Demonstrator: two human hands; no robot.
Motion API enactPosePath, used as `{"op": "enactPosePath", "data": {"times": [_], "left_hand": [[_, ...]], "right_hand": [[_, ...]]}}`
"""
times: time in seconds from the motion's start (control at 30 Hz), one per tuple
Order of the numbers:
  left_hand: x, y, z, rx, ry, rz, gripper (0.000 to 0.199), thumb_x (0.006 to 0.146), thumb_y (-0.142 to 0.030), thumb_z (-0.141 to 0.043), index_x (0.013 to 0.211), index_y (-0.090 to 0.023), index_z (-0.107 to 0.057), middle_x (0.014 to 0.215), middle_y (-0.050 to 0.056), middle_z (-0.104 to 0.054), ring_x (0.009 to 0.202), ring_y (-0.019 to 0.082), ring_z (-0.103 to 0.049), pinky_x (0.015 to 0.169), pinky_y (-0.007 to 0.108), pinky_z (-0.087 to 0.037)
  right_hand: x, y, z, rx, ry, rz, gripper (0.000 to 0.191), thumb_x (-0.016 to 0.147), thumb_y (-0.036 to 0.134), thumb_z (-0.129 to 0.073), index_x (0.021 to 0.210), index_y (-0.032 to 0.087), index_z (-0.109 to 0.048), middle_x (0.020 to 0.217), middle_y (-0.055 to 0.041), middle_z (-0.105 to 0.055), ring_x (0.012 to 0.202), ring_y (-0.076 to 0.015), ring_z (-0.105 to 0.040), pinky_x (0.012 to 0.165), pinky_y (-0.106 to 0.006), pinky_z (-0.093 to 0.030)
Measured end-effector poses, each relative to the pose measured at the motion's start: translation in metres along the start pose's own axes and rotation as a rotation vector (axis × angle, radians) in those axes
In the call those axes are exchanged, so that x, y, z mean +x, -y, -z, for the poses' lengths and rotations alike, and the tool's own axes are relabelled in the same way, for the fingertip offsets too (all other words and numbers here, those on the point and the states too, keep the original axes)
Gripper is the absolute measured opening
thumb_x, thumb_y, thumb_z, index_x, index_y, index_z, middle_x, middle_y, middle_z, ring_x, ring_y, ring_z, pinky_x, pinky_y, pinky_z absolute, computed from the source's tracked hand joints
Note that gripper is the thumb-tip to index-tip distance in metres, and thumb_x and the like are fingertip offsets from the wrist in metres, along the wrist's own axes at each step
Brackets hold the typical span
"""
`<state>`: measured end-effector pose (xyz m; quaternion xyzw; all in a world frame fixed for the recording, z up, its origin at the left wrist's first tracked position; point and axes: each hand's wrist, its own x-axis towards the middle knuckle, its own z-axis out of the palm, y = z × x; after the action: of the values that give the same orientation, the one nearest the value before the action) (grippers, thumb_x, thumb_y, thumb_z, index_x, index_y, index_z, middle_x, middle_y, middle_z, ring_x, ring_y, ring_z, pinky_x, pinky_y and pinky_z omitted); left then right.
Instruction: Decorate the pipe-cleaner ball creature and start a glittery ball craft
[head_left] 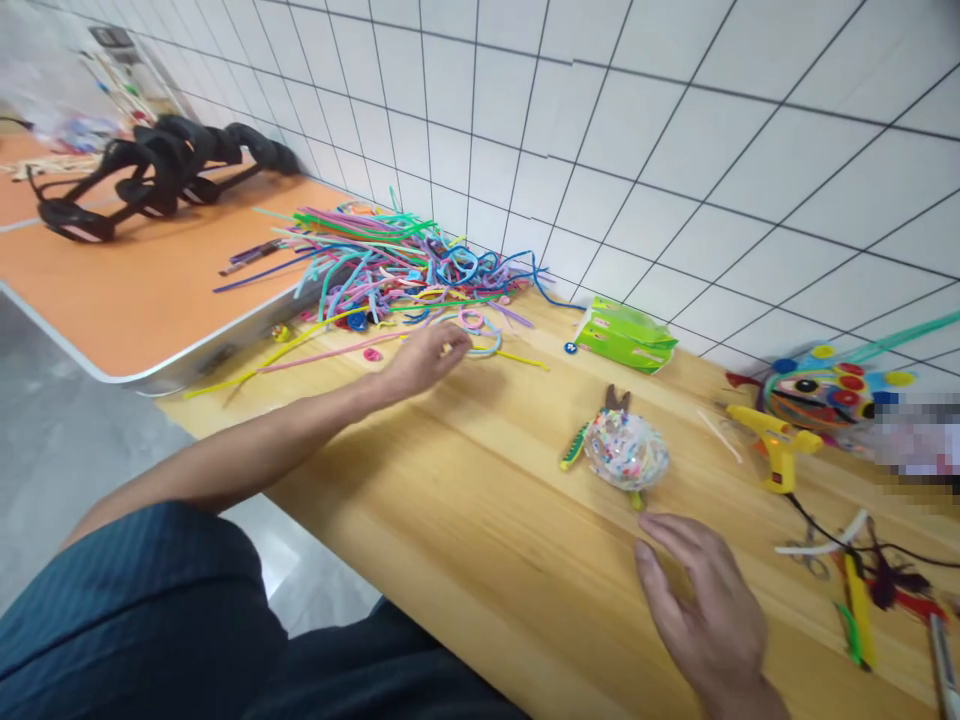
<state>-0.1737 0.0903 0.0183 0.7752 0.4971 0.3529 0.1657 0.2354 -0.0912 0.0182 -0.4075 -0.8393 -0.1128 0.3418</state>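
Note:
Over the wooden table [450, 500], my left hand [427, 360] has its fingers curled together, close to a light blue pipe cleaner loop [489, 340] and a pink ring. What it holds, if anything, is too small to make out. My right hand [705, 600] is spread with nothing in it, just below a clear ball filled with colourful bits [626, 450]. Brown prongs [617, 398] stick out at the ball's top, and a green and yellow piece [574, 447] lies at its left side.
Many pipe cleaners [405, 260] are heaped by the tiled wall. A green packet [626, 335] lies right of them. At the right are a yellow glue gun [776, 445] with its cord, a decorated mask [825, 385] and scissors [810, 555]. Black frames [157, 170] rest on the orange table.

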Motion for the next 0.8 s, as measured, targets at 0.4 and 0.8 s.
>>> {"op": "enactPosePath", "data": {"times": [0.4,0.8], "left_hand": [[0.04,0.094,0.111,0.398,-0.108,0.398,0.028,0.093,-0.041,-0.062,0.101,-0.018,-0.077,0.098,0.008,-0.077,0.093,0.025,-0.061,0.084,0.032,-0.043],[0.066,0.091,0.105,0.131,-0.102,0.361,0.013,0.094,-0.027,-0.068,0.09,-0.016,-0.074,0.081,-0.002,-0.069,0.089,0.018,-0.052,0.083,0.029,-0.035]], "right_hand": [[0.005,0.008,-0.012,0.005,0.025,-0.015,0.012,0.105,0.022,-0.063,0.115,0.024,-0.071,0.095,-0.0067,-0.083,0.084,-0.024,-0.08,0.076,-0.04,-0.066],[0.004,0.004,-0.02,0.022,0.036,-0.011,0.012,0.104,0.019,-0.065,0.113,0.024,-0.072,0.097,-0.0064,-0.084,0.085,-0.0238,-0.081,0.077,-0.039,-0.067]]}}
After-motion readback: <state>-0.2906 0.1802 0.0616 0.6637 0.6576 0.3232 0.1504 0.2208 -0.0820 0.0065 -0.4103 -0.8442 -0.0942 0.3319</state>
